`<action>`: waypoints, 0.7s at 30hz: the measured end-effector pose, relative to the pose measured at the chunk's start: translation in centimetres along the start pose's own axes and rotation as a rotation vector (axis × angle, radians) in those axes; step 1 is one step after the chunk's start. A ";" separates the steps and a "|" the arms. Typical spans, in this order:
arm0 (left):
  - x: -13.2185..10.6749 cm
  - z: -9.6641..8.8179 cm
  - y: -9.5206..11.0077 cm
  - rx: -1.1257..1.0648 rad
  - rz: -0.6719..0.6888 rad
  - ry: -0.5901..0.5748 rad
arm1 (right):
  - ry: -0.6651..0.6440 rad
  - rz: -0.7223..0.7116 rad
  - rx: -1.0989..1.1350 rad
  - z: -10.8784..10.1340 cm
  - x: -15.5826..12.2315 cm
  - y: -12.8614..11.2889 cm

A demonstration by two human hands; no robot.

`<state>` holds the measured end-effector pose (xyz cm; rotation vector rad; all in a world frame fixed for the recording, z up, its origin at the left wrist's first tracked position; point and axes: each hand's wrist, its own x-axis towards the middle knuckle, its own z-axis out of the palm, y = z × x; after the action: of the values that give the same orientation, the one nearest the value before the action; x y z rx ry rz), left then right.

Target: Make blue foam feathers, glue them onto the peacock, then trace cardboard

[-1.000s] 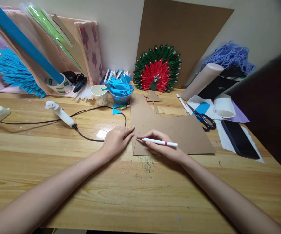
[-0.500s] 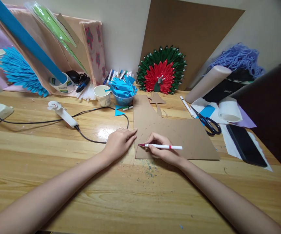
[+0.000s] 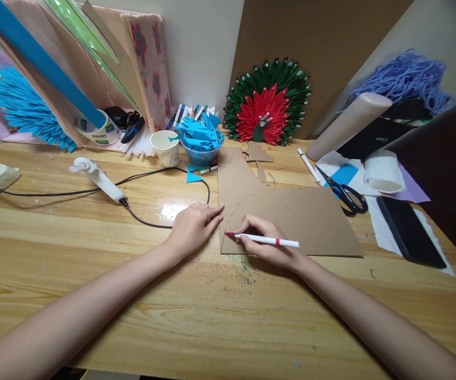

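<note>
A brown cardboard sheet [image 3: 291, 216] lies flat on the wooden table [image 3: 212, 316], with a faint curved line drawn on it. My right hand [image 3: 265, 243] is closed round a white pen with a red tip [image 3: 267, 240], its tip touching the cardboard near the lower left corner. My left hand [image 3: 194, 227] rests flat on the table, fingers stretched, fingertips pressing the cardboard's left edge.
A white glue gun [image 3: 97, 179] with a black cord lies left. A paper cup [image 3: 165, 148] and a bowl of blue paper pieces [image 3: 201, 140] stand behind. Black scissors [image 3: 344, 192], a phone [image 3: 410, 232] and a paper peacock [image 3: 269, 105] are at right and back.
My right hand has slid the pen tip a little down along the cardboard's left side. My left hand stays at the edge. The camera view has shifted slightly.
</note>
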<state>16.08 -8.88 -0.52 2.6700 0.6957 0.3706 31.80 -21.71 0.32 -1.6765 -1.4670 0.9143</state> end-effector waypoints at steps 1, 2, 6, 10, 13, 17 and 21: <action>0.0 0.0 0.0 0.001 0.001 0.001 | -0.005 -0.005 -0.002 0.0 0.0 -0.1; 0.0 0.0 0.0 0.001 0.003 0.000 | -0.007 -0.006 -0.005 0.0 0.0 -0.1; 0.0 0.0 0.0 -0.001 0.005 0.000 | -0.026 -0.028 -0.026 0.1 -0.1 -0.1; 0.0 0.0 0.0 -0.005 0.002 0.004 | -0.042 -0.098 -0.044 0.2 -0.2 0.1; 0.0 0.1 0.0 -0.013 0.001 0.003 | -0.070 -0.138 -0.037 0.2 -0.1 0.1; 0.0 0.1 -0.1 -0.015 0.002 0.005 | -0.095 -0.187 -0.027 0.3 -0.1 0.1; 0.0 0.1 -0.1 -0.019 0.002 0.008 | -0.118 -0.236 -0.031 0.3 -0.1 0.1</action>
<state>16.08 -8.85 -0.68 2.6528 0.6881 0.3867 31.58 -21.77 0.11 -1.4528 -1.7243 0.8754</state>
